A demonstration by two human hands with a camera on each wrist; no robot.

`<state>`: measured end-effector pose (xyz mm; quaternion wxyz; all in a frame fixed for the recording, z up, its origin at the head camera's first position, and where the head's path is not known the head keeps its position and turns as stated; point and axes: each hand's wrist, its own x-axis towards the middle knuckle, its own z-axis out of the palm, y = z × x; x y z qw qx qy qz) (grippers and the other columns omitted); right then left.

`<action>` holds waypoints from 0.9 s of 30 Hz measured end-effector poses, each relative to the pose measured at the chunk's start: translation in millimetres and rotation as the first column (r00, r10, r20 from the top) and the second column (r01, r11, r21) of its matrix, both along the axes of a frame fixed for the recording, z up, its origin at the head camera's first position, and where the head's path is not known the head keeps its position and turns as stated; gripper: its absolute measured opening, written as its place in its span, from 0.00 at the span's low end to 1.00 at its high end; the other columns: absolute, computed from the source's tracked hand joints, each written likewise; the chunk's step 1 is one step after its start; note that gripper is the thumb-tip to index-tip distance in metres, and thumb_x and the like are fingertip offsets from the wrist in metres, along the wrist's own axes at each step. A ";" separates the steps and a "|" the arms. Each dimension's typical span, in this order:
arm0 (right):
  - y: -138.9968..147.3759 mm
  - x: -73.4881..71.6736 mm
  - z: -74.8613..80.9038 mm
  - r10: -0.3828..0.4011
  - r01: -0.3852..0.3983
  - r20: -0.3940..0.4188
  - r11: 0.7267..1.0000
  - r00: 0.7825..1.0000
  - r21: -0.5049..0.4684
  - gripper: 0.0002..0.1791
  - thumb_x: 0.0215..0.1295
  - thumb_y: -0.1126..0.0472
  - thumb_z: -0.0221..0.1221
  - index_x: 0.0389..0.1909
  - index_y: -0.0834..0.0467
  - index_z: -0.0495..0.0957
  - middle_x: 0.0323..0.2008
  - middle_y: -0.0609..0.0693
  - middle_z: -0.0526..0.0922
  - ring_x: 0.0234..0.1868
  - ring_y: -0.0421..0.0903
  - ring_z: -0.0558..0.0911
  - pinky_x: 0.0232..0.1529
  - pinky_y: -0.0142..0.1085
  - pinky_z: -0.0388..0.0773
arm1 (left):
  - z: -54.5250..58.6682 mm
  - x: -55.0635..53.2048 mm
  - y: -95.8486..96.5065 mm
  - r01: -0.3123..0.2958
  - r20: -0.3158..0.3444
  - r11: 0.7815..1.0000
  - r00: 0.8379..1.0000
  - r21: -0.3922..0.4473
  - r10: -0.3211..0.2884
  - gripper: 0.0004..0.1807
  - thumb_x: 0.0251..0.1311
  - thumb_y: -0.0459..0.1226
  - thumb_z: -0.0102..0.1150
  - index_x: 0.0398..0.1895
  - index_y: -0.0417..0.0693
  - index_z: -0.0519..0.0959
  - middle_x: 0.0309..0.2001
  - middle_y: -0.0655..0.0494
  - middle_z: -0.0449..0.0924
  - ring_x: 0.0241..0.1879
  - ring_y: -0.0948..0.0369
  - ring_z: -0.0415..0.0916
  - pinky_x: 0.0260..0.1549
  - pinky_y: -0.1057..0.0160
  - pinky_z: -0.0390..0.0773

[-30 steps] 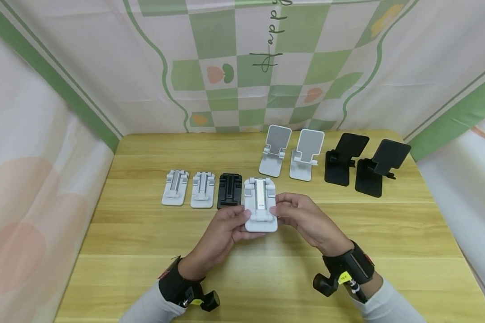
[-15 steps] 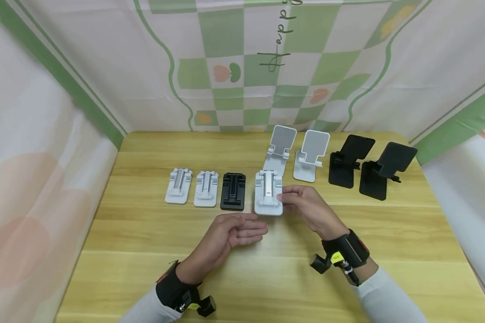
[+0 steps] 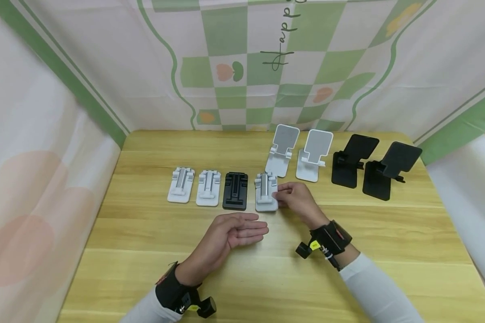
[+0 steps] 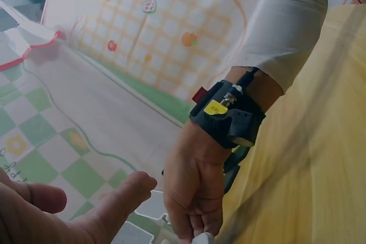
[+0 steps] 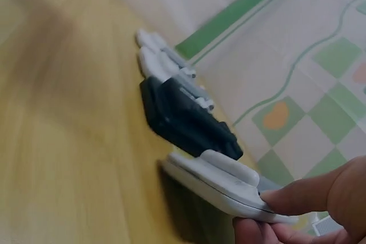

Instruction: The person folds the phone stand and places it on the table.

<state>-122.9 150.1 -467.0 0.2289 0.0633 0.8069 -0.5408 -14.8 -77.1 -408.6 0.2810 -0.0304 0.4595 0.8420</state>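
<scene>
A folded white phone stand (image 3: pixel 266 193) is at the right end of a row of folded stands. My right hand (image 3: pixel 298 200) pinches its right edge between thumb and fingers; the right wrist view shows the same white stand (image 5: pixel 223 184) tilted, with a shadow beneath it. Just left of it lies a folded black phone stand (image 3: pixel 235 191). My left hand (image 3: pixel 236 233) hovers in front of the row, fingers straight, palm turned inward, holding nothing. Two more folded white phone stands, one at the far left (image 3: pixel 181 185) and one beside it (image 3: pixel 208 188), lie flat.
Along the back right stand two unfolded white phone stands, a left one (image 3: pixel 282 150) and a right one (image 3: pixel 314 154). Beside them are two unfolded black stands, one nearer (image 3: pixel 352 159) and one farther right (image 3: pixel 391 168). Patterned curtains (image 3: pixel 226 40) border the wooden table (image 3: pixel 145 251).
My left hand has let go of the white phone stand. My right hand has carried the stand away from me, down to the row beside the black one.
</scene>
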 end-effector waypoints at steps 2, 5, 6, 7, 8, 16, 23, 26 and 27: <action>-1.8 0.5 -1.7 0.001 -0.001 -0.009 0.999 1.000 0.050 0.18 0.64 0.60 0.60 0.50 0.67 0.76 0.41 0.60 0.85 0.35 0.45 0.85 0.39 0.35 0.84 | 0.1 0.2 -0.2 -0.001 -0.001 1.000 1.000 0.003 0.001 0.22 0.70 0.30 0.34 0.61 0.21 0.64 0.57 0.25 0.73 0.55 0.40 0.75 0.54 0.49 0.77; -3.7 1.7 -2.9 0.015 -0.009 -0.049 0.993 0.999 0.117 0.17 0.64 0.60 0.60 0.48 0.67 0.78 0.38 0.58 0.86 0.33 0.45 0.85 0.37 0.36 0.84 | 0.5 0.3 -0.7 -0.003 -0.005 1.000 1.000 0.006 0.003 0.23 0.70 0.30 0.34 0.61 0.21 0.64 0.57 0.25 0.72 0.55 0.40 0.75 0.54 0.49 0.77; -4.5 1.9 -3.0 0.021 -0.011 -0.072 0.990 0.997 0.139 0.16 0.63 0.59 0.61 0.47 0.67 0.78 0.37 0.58 0.86 0.32 0.45 0.85 0.36 0.36 0.84 | 0.5 0.2 -0.8 -0.004 -0.006 1.000 1.000 0.010 0.004 0.23 0.70 0.30 0.34 0.62 0.21 0.64 0.57 0.25 0.72 0.55 0.40 0.75 0.54 0.49 0.76; -5.2 2.0 -3.2 0.026 -0.011 -0.094 0.987 0.995 0.160 0.16 0.63 0.59 0.61 0.46 0.66 0.79 0.35 0.58 0.86 0.31 0.45 0.85 0.35 0.36 0.84 | 0.7 0.2 -1.0 -0.005 -0.007 1.000 1.000 0.013 0.005 0.23 0.70 0.30 0.34 0.62 0.21 0.64 0.57 0.25 0.72 0.55 0.40 0.75 0.54 0.49 0.76; -6.0 2.0 -3.4 0.033 -0.010 -0.121 0.983 0.992 0.181 0.15 0.62 0.59 0.61 0.45 0.66 0.79 0.34 0.57 0.86 0.30 0.45 0.85 0.33 0.36 0.84 | 1.0 0.1 -1.3 -0.005 -0.009 1.000 1.000 0.015 0.005 0.23 0.70 0.30 0.34 0.62 0.21 0.64 0.57 0.25 0.72 0.55 0.40 0.75 0.54 0.49 0.76; -9.6 -0.9 -7.0 0.123 -0.019 -0.275 0.936 0.954 0.352 0.13 0.59 0.58 0.63 0.38 0.65 0.81 0.27 0.53 0.85 0.25 0.45 0.80 0.24 0.35 0.77 | 3.3 0.3 -3.3 0.000 -0.030 0.999 1.000 0.038 0.001 0.23 0.72 0.31 0.34 0.62 0.21 0.63 0.58 0.25 0.71 0.56 0.41 0.74 0.55 0.49 0.76; -10.4 -1.7 -7.7 0.135 -0.005 -0.303 0.919 0.943 0.395 0.11 0.58 0.60 0.65 0.35 0.64 0.81 0.25 0.53 0.83 0.23 0.45 0.78 0.22 0.35 0.76 | 5.0 -0.8 -3.2 0.001 -0.042 0.999 0.999 0.052 0.001 0.23 0.71 0.31 0.33 0.63 0.22 0.63 0.58 0.26 0.72 0.56 0.41 0.74 0.55 0.49 0.75; -9.9 -1.8 -9.2 0.133 0.000 -0.303 0.916 0.944 0.402 0.10 0.58 0.60 0.65 0.33 0.64 0.81 0.24 0.53 0.83 0.23 0.45 0.79 0.21 0.35 0.75 | 5.3 -1.4 -3.0 0.005 -0.041 0.999 0.999 0.050 -0.003 0.23 0.71 0.30 0.32 0.63 0.22 0.63 0.58 0.26 0.72 0.56 0.41 0.74 0.55 0.49 0.75; -9.9 -2.0 -9.8 0.133 0.002 -0.306 0.915 0.943 0.403 0.10 0.58 0.60 0.65 0.33 0.63 0.81 0.24 0.53 0.83 0.23 0.44 0.79 0.21 0.35 0.75 | 5.3 -1.6 -2.9 0.006 -0.041 0.999 0.999 0.049 -0.004 0.23 0.71 0.30 0.31 0.63 0.22 0.63 0.58 0.26 0.72 0.56 0.41 0.74 0.55 0.49 0.75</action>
